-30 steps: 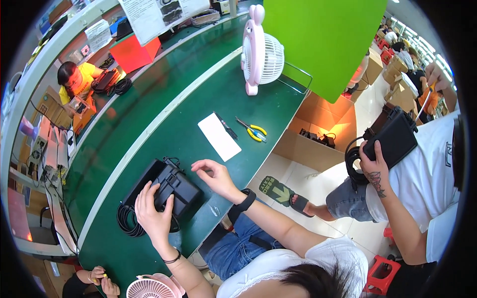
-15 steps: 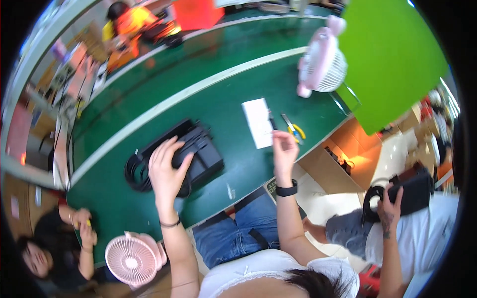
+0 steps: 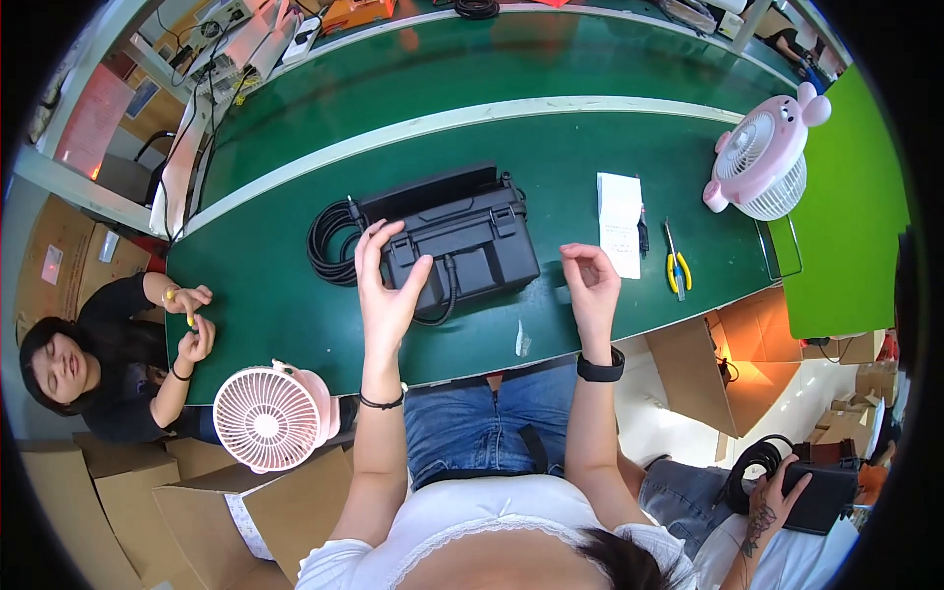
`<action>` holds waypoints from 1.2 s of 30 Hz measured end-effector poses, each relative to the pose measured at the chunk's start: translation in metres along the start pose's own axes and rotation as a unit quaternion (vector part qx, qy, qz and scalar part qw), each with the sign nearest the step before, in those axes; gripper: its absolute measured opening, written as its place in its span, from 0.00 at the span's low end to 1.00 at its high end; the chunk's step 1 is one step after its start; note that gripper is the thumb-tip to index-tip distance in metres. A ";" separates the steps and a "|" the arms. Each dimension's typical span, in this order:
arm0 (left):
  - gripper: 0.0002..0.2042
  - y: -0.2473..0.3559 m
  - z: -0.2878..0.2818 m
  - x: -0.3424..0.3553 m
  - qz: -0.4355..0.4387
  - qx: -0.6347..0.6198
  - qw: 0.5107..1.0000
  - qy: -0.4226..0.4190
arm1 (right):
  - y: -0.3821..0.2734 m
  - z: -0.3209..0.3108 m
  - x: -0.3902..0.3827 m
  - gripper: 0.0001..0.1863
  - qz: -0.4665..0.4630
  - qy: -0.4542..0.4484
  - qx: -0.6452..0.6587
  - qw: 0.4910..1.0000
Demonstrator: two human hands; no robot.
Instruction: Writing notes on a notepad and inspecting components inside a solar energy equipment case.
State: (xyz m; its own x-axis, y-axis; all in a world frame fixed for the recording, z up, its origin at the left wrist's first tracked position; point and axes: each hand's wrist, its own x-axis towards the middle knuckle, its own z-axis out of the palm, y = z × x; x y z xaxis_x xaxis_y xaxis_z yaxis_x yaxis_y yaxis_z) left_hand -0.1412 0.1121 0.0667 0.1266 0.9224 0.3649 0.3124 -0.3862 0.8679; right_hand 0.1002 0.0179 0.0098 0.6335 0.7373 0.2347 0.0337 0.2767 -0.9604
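Note:
A black plastic case [image 3: 472, 241] with latches lies on the green table, a flat black panel raised along its far side. At its left is a coiled black cable [image 3: 332, 244], and a short cable loops at its front. My left hand [image 3: 388, 280], fingers and thumb spread apart, is over the case's front left corner, gripping nothing. To the right of the case my right hand [image 3: 593, 287] hovers above the table with curled fingers and thumb close together; whatever lies between them is too small to make out. A white notepad [image 3: 619, 221] and a dark pen [image 3: 643, 236] lie beyond that hand.
Yellow-handled pliers [image 3: 678, 265] lie right of the pen. A pink fan [image 3: 762, 157] stands by a green panel [image 3: 851, 216]; another pink fan [image 3: 270, 418] is at the near left. A person [image 3: 108, 354] sits left; another's hand [image 3: 772, 501] holds a black case at right.
My view has turned, so the table and case sit farther right and more level. My left hand stays over the case's front left; my right hand remains raised with fingers curled.

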 end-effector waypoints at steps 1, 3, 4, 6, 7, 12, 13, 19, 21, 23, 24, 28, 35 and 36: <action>0.25 -0.002 -0.002 -0.002 0.002 -0.019 1.000 -0.008 | -0.001 0.001 -0.001 0.04 0.015 -0.011 -0.031 0.999; 0.25 -0.007 -0.002 -0.011 0.021 -0.048 0.999 -0.011 | -0.001 0.001 -0.003 0.05 0.031 -0.030 -0.064 0.997; 0.25 -0.010 -0.001 -0.015 0.040 -0.080 0.996 -0.013 | -0.001 0.001 -0.003 0.05 0.033 -0.028 -0.064 0.997; 0.25 -0.013 -0.003 -0.026 0.054 -0.136 0.989 -0.030 | -0.004 0.002 -0.003 0.09 0.057 -0.029 -0.042 0.997; 0.25 -0.015 -0.004 -0.030 0.088 -0.121 0.988 -0.036 | -0.006 0.002 -0.002 0.09 0.059 -0.030 -0.041 0.997; 0.26 -0.026 -0.014 -0.055 0.125 -0.111 0.986 -0.023 | 0.002 -0.002 -0.004 0.14 0.068 -0.089 0.029 0.993; 0.26 -0.029 -0.016 -0.057 0.132 -0.125 0.983 -0.019 | 0.006 -0.001 -0.005 0.15 0.061 -0.102 0.018 0.993; 0.32 -0.029 -0.016 -0.050 0.138 -0.108 0.984 -0.041 | -0.003 0.001 -0.004 0.14 0.030 -0.062 -0.015 0.998; 0.33 -0.030 -0.018 -0.050 0.138 -0.113 0.983 -0.051 | 0.005 0.000 -0.003 0.15 0.029 -0.053 -0.019 0.998; 0.39 -0.034 -0.013 -0.051 0.137 -0.142 0.978 -0.063 | 0.020 -0.014 -0.003 0.14 0.038 -0.047 -0.045 0.997; 0.45 -0.036 -0.011 -0.051 0.139 -0.162 0.974 -0.071 | 0.021 -0.013 -0.003 0.13 0.039 -0.038 -0.045 0.998; 0.56 -0.031 -0.011 -0.057 0.005 -0.254 0.964 -0.072 | 0.019 -0.006 -0.001 0.08 0.048 -0.070 -0.004 0.996; 0.51 -0.021 -0.015 -0.037 -0.018 -0.332 0.935 -0.123 | 0.022 -0.010 0.003 0.07 -0.002 -0.068 -0.054 0.996; 0.51 -0.020 -0.018 -0.035 -0.017 -0.351 0.926 -0.135 | 0.019 -0.006 0.002 0.08 0.007 -0.069 -0.045 0.997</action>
State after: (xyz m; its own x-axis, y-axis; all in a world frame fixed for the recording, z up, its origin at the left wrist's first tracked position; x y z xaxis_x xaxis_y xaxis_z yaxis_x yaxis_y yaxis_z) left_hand -0.1684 0.0879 0.0427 0.3885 0.8650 0.3174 -0.3563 -0.1766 0.9175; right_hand 0.1070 0.0207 -0.0092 0.5231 0.8197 0.2334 0.0990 0.2135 -0.9719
